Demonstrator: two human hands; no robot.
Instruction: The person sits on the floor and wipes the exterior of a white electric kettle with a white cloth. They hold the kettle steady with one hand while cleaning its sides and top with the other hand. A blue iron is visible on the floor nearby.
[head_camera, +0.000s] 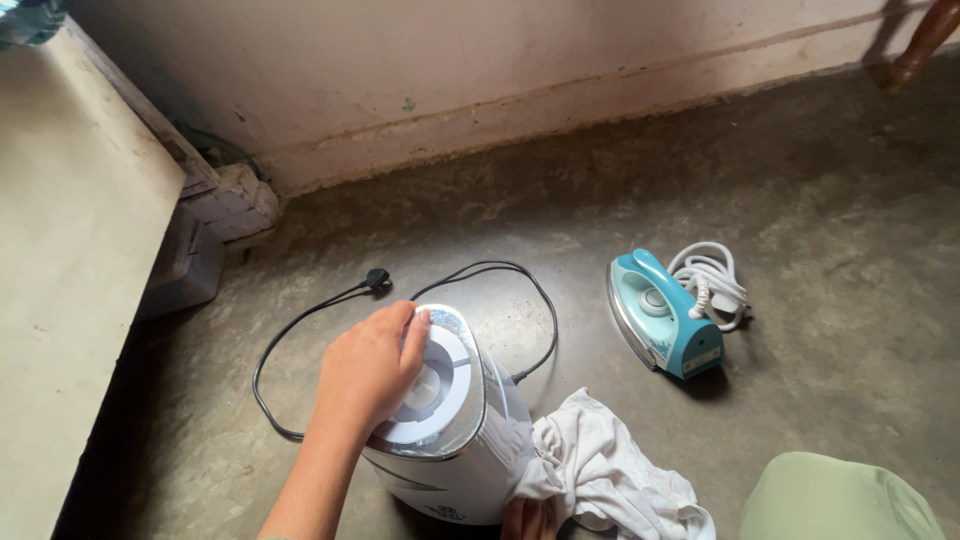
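**Hand on the blender lid, cloth at its side**

A white blender (455, 440) stands upright on the grey concrete floor (800, 200), seen from above. The left hand (372, 372) lies over the left edge of its round lid (440, 385), fingers (412, 330) curled loosely down onto the rim and resting on it rather than clamped around it. Low at the bottom edge of the view, the right hand (528, 518) is mostly hidden; only a few fingertips show, pressed into a crumpled white cloth (600, 470) that lies against the blender's right side. They seem bunched into the fabric, but whether they actually grip it I cannot tell.

The blender's black cord (290, 335) loops out across the floor behind it and ends in a black plug (377, 278) lying loose on the concrete. Well apart to the right sits a turquoise clothes iron (660, 315), tilted onto its side, with its white cord (710, 282) bundled just beside it. A pale green fabric-covered shape (840, 500) fills the bottom right corner. On the left rises a pale cabinet side (70, 300), and a stained whitish wall (500, 70) runs along the back.
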